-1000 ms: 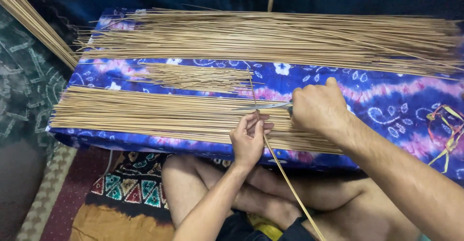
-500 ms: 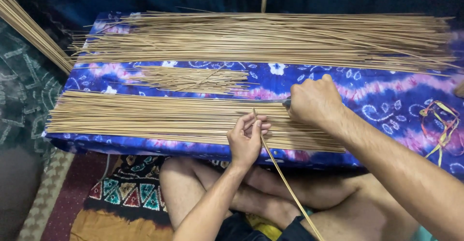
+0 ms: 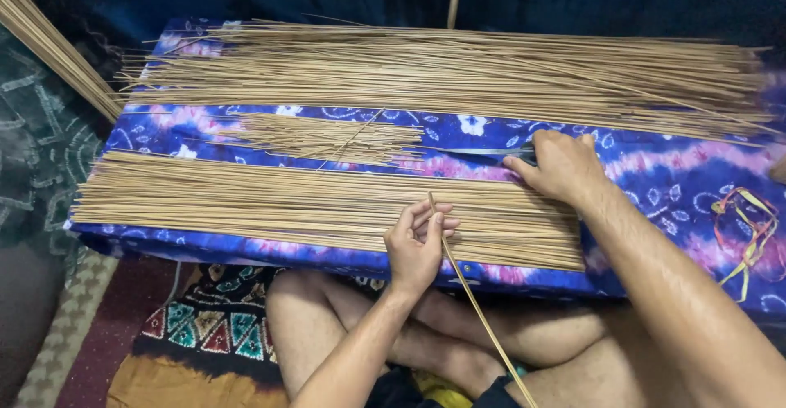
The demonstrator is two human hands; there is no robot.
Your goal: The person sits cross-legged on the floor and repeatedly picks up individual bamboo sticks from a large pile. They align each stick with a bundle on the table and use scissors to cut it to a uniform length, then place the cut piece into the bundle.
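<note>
Left hand point(image 3: 417, 240): fingers curled, pinching a single thin stick point(image 3: 475, 302) near its upper end. The stick runs from the fingertips down and to the right, past the person's crossed bare legs point(image 3: 426, 334), its lower end leaving view at the bottom edge. The hand rests over the near edge of the tabletop, on top of the near row of sticks point(image 3: 286, 203).

Right hand point(image 3: 561, 162): closed around the dark handle of a blade point(image 3: 475, 152), a knife or scissors (cannot tell which; only a thin pale metal strip shows, pointing left from the fist). The hand lies just beyond the near row's right end, knuckles up, well clear of the left hand.

Near row of sticks: a flat, tidy layer, laid side by side, spreading left from both hands to the tabletop's left edge.

Just past the blade tip, to the left of the right hand, a small loose pile of shorter sticks point(image 3: 327, 136), some crossing at angles.

Beyond both hands, a large heap of long sticks point(image 3: 458, 72) spans nearly the whole far side.

All of it lies on a blue and purple tie-dye cloth point(image 3: 655, 179) with pale flower prints, which covers the tabletop.

Right of the right forearm, a tangle of coloured ribbon or cord point(image 3: 749, 228) (orange, yellow, green) on the cloth.

Far left, a further bundle of sticks point(image 3: 49, 40) slants off the frame. Below the left hand, a patterned mat point(image 3: 196, 326) on the floor.
</note>
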